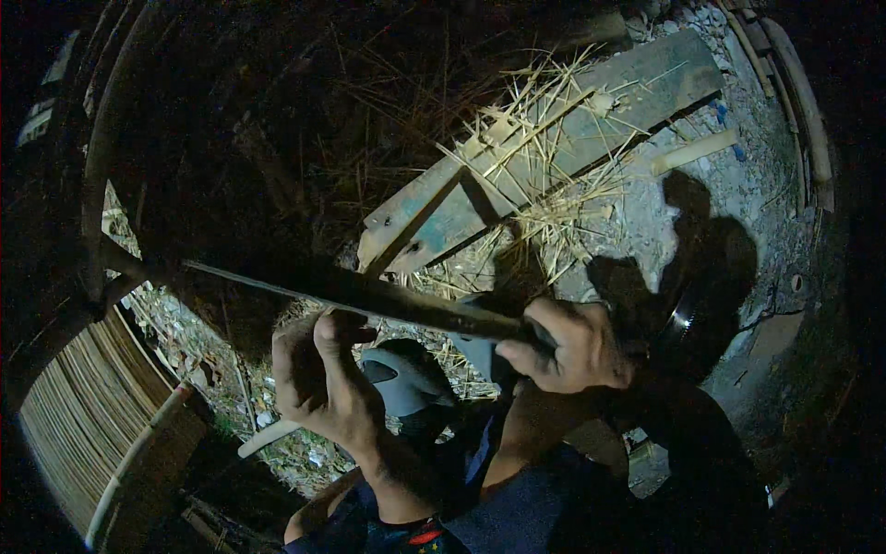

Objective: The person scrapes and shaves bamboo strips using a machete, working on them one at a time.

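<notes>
A long, flat, dark strip [397, 303] with a thin pale edge lies across the middle of the view, slanting down to the right; its kind is hard to make out in the dim light. My right hand [577, 346] is closed round its right end, thumb and fingers bent. Below its middle part, my left hand [328, 374] is raised with curled fingers, the tips at the strip's lower edge. The strip's left end stands free of both hands. Beyond it, a thick wooden plank [637, 88] carries pale straw-like shavings [544, 120].
At lower left is a stack of thin slats [88, 406] with a pale pole [138, 462] beside it. A short pale piece [694, 152] rests on rough ground at right. Long poles [798, 92] stand at the far right edge. Strong shadows cover much of the scene.
</notes>
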Tool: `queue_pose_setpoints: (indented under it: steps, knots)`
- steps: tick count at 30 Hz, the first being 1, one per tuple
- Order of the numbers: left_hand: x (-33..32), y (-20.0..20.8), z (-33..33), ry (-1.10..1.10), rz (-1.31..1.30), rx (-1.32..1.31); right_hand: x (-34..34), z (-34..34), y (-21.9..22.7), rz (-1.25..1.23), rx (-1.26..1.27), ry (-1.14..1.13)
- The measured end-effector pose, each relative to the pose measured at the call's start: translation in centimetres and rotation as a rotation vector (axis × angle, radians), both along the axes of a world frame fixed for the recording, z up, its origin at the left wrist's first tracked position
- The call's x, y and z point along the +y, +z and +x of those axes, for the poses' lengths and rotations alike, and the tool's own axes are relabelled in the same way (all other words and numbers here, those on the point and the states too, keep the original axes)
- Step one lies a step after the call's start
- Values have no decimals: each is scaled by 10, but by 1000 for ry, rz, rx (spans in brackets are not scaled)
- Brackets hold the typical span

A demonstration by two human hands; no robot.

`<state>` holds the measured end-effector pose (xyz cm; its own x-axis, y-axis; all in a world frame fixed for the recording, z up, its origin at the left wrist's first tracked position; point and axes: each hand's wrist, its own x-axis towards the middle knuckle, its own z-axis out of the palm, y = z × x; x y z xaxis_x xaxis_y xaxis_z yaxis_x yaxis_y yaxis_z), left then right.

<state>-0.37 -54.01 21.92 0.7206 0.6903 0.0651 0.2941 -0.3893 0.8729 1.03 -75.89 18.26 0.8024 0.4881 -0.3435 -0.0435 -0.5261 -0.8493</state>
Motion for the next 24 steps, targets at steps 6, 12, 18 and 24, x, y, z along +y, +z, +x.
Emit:
queue_pose_setpoints:
  steps: [6, 12, 18, 24]
  knots:
    - [5, -2, -1, 7, -12, 17, -8, -14, -34, -58, -355, -71]
    - [11, -4, -3, -50, 133, 13, -10, -4, -28, -7, -290, -43]
    - [8, -8, -6, -41, 78, -22, -8, -3, -6, -261, -122, -71]
    - [8, 1, -2, -64, 72, 61, -25, 0, -21, -215, -35, -110]
